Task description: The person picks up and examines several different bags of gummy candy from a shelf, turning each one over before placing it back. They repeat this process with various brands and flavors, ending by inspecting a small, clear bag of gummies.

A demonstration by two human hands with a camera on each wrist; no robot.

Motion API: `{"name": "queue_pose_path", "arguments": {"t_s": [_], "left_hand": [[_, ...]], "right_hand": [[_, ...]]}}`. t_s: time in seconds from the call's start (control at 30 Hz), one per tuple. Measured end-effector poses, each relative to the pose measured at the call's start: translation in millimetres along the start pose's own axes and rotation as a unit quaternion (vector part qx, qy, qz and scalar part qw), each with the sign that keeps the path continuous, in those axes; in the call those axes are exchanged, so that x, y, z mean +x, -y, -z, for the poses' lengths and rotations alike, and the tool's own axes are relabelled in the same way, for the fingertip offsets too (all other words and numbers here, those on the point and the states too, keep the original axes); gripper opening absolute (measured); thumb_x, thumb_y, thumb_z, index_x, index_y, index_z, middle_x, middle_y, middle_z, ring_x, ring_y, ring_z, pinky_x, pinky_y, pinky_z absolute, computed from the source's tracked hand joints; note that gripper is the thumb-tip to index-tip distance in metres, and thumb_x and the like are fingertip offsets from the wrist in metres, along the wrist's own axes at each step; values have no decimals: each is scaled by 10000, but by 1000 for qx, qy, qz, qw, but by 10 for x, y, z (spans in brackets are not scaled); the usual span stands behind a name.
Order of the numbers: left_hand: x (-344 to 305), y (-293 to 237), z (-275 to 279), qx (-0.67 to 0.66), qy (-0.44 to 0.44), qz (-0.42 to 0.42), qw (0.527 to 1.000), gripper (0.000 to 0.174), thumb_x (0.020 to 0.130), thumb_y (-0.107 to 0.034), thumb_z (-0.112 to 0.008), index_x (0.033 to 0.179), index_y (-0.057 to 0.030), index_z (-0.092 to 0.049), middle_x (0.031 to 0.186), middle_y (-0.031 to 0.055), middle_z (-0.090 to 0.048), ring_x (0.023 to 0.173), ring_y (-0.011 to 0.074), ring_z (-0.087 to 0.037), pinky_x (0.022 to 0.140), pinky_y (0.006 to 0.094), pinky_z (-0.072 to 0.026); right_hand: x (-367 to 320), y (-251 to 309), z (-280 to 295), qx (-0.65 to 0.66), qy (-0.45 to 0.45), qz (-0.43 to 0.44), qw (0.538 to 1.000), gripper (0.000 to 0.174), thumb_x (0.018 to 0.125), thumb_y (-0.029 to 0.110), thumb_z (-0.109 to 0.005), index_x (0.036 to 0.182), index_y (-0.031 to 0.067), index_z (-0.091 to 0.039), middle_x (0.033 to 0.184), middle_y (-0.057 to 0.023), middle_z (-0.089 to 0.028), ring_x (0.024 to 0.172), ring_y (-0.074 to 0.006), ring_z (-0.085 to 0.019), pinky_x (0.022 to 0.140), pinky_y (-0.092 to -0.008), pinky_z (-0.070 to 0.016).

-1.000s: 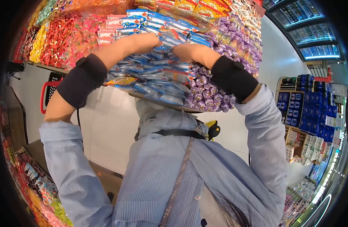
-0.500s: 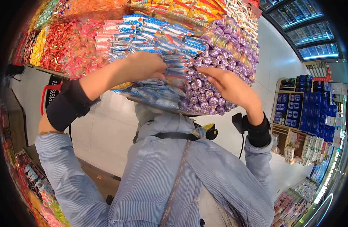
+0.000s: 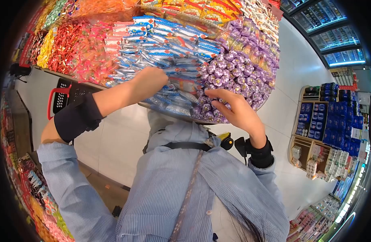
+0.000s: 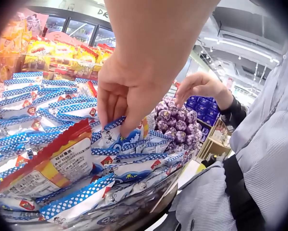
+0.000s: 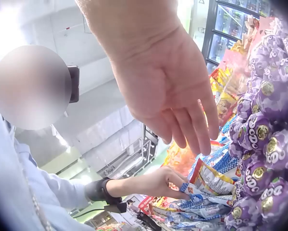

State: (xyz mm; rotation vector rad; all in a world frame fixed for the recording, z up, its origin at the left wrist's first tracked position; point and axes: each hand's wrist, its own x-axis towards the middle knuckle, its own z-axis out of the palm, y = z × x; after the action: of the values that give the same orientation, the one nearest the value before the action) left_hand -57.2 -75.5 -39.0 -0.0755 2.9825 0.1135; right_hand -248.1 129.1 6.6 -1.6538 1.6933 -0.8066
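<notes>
My left hand (image 3: 150, 83) is over the blue-and-white candy packets (image 3: 165, 100). In the left wrist view the thumb and fingers of that hand (image 4: 127, 98) pinch a blue-and-white packet (image 4: 110, 136) among the others, with a red-and-yellow packet (image 4: 52, 161) lying nearby. My right hand (image 3: 236, 108) hovers beside them, over purple round wrapped candies (image 3: 217, 86). In the right wrist view its fingers (image 5: 192, 127) are loosely extended and hold nothing.
Pink and red sweets (image 3: 86, 54) fill the left of the display, and yellow-orange bags (image 3: 197, 9) its back. A red-handled basket (image 3: 56, 99) stands at the left. Shelves of blue goods (image 3: 339, 125) and lit coolers (image 3: 326, 36) stand at the right.
Both hands were close together on the blue packets; the right hand has moved off to the right and toward the body, over the purple candies. The left hand has come slightly nearer the front edge.
</notes>
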Motion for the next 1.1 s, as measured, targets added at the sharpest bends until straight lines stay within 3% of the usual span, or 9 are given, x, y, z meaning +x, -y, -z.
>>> {"name": "queue_pose_path", "arguments": {"t_s": [0.57,0.67,0.77,0.87,0.97,1.07,1.1], "left_hand": [[144,-69,-216,-19,26,-18,999,66,625,-5,-559,663,-30,-606,684,152,-600,673,319,-601,601,400,-484],[165,-47,-310,-48,11,7,999,47,640,-25,-597,682,-10,-607,697,183,-599,698,342,-599,614,409,-481],[115,-48,42,-151,52,66,985,96,700,-117,-628,664,-31,-610,677,160,-599,681,336,-600,614,410,-479],[141,-148,495,-80,70,124,987,180,710,-183,-660,781,-28,-603,750,148,-594,746,323,-590,655,397,-476],[204,-149,331,-95,-150,10,984,253,707,-179,-661,893,-39,-561,842,110,-567,838,286,-570,686,375,-470],[313,-230,124,-55,-63,0,997,262,714,-147,-645,927,-57,-523,888,72,-533,891,252,-548,691,355,-467],[334,-243,53,-58,-81,-10,995,239,714,-137,-637,910,-58,-525,880,67,-535,883,250,-550,685,354,-467]], "right_hand": [[12,-46,-110,51,-12,-5,999,258,839,86,-552,1093,43,-562,1026,-102,-612,876,-218,-596,697,-285,-456],[14,-20,-97,44,-17,-6,999,252,841,78,-547,1089,41,-564,1021,-99,-614,874,-208,-598,705,-284,-458],[-19,-18,-51,36,-26,-21,999,247,838,51,-540,1083,33,-566,1012,-94,-618,877,-198,-602,723,-287,-465],[-59,-73,-43,34,-47,-20,998,238,832,24,-536,1067,24,-570,993,-91,-623,875,-192,-605,743,-288,-470],[-73,-61,-49,37,-54,-29,997,225,829,14,-535,1050,19,-575,975,-91,-627,871,-190,-608,752,-289,-472],[-90,-69,-68,34,-58,-27,997,216,832,18,-534,1044,19,-576,964,-91,-629,865,-188,-609,747,-288,-473],[-96,-60,-67,35,-58,-21,997,216,833,18,-534,1045,19,-576,962,-91,-629,864,-187,-609,746,-288,-473]]}}
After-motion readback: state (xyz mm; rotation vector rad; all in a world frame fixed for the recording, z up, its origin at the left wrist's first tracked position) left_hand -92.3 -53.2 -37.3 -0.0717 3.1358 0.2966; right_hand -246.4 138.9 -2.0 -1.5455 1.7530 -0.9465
